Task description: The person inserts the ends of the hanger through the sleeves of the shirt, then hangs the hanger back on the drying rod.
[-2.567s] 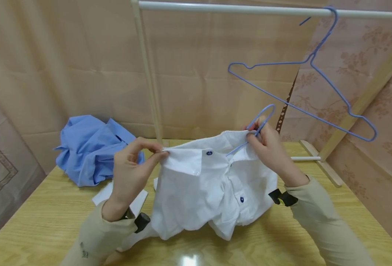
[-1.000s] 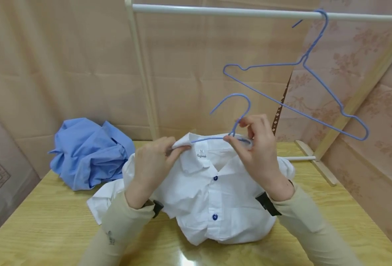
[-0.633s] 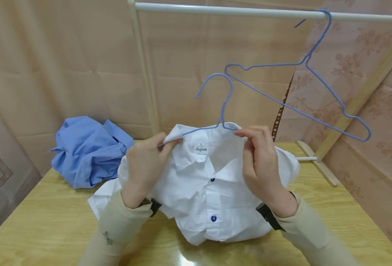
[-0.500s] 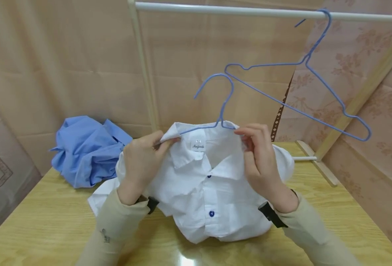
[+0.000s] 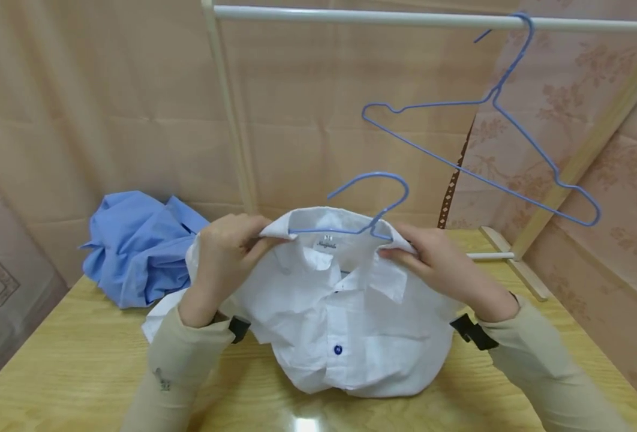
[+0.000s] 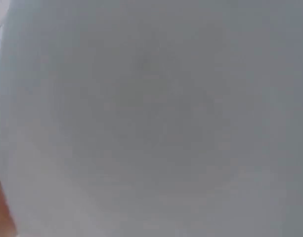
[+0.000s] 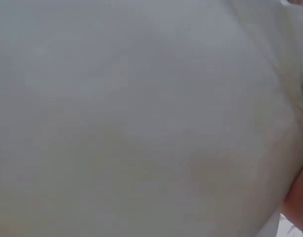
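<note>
A white shirt (image 5: 383,342) with dark blue buttons hangs between both hands, its lower part bunched on the table. Inside its collar sits a blue wire hanger (image 5: 345,230), the hook rising above the neckline and tipped to the right. My left hand (image 5: 227,252) pinches the collar and shoulder fabric at the left, over the hanger's arm. At the right, my right hand (image 5: 442,264) pinches the other side of the collar between thumb and fingers. White cloth (image 6: 151,123) fills nearly all of the left wrist view, and shirt fabric (image 7: 141,123) covers the right wrist view.
A second blue hanger (image 5: 491,102) hangs from the white rail (image 5: 351,15) of a rack at the back. A crumpled blue garment (image 5: 140,252) lies at the left on the wooden table (image 5: 70,366). The rack's wooden foot (image 5: 513,264) stands at the right.
The hanger has come upright through the collar, then its hook dropped lower and tipped right. My right hand has let go of the hanger's neck and taken the right side of the collar.
</note>
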`<state>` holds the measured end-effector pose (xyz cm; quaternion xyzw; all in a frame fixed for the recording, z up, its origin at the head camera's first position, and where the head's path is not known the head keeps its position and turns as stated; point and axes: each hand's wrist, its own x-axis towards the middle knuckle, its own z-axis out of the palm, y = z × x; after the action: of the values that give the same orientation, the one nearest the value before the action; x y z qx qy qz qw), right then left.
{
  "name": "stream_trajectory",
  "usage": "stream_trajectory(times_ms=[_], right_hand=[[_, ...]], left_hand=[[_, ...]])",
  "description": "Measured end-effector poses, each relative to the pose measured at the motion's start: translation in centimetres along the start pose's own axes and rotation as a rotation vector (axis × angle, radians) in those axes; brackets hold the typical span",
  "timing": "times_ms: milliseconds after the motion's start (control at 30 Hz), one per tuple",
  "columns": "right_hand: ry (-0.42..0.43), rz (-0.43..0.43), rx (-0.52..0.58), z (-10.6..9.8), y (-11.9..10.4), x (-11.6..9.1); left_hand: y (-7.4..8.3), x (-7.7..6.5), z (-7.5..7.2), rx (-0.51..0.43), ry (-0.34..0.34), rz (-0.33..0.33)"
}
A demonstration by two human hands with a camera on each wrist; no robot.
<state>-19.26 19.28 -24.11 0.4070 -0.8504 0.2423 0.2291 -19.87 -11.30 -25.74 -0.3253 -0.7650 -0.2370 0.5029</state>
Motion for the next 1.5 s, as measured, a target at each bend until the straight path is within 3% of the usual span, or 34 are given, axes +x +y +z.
stream_trajectory(times_ms=[167,300,567,667,767,900,1000,1100,1300,1400,1500], right_hand=[[0.072,-0.049,-0.029,0.1,0.3,-0.5],[0.125,-0.102,-0.078,-0.3,0.3,-0.4],[0.161,-0.24,-0.137,-1.2,0.1,0.2],[0.232,-0.257,-0.213,-0.8,0.1,0.3],[0.315,-0.238,-0.293,-0.1,0.3,0.3],[0.434,-0.173,-0.34,0.3,0.6,0.2],[0.48,-0.126,-0.347,0.4,0.8,0.1],[0.447,-0.098,-0.318,0.3,1.1,-0.2],[0.234,-0.055,-0.127,-0.9,1.8,-1.2],[0.161,-0.017,-0.119,-1.8,2.4,-2.0],[0.128,0.074,-0.154,-2.7,3.0,-3.1]], left_hand=[[-0.3,0.0,-0.6,-0.146,-0.023,-0.017],[-0.6,0.1,-1.1,-0.194,-0.044,-0.025],[-0.6,0.1,-1.8,-0.324,-0.184,-0.053],[-0.4,0.2,-1.6,-0.26,-0.201,-0.036],[-0.2,0.2,-1.3,-0.12,-0.191,-0.023],[-0.5,0.1,-1.2,0.018,-0.156,-0.054],[-0.8,0.0,-1.3,0.047,-0.126,-0.086],[-1.0,0.0,-1.0,0.04,-0.092,-0.084],[-1.8,-0.3,-0.4,-0.035,-0.001,-0.094],[-2.3,-0.4,-0.4,-0.09,0.027,-0.126],[-2.7,-0.5,-0.4,-0.14,0.037,-0.163]])
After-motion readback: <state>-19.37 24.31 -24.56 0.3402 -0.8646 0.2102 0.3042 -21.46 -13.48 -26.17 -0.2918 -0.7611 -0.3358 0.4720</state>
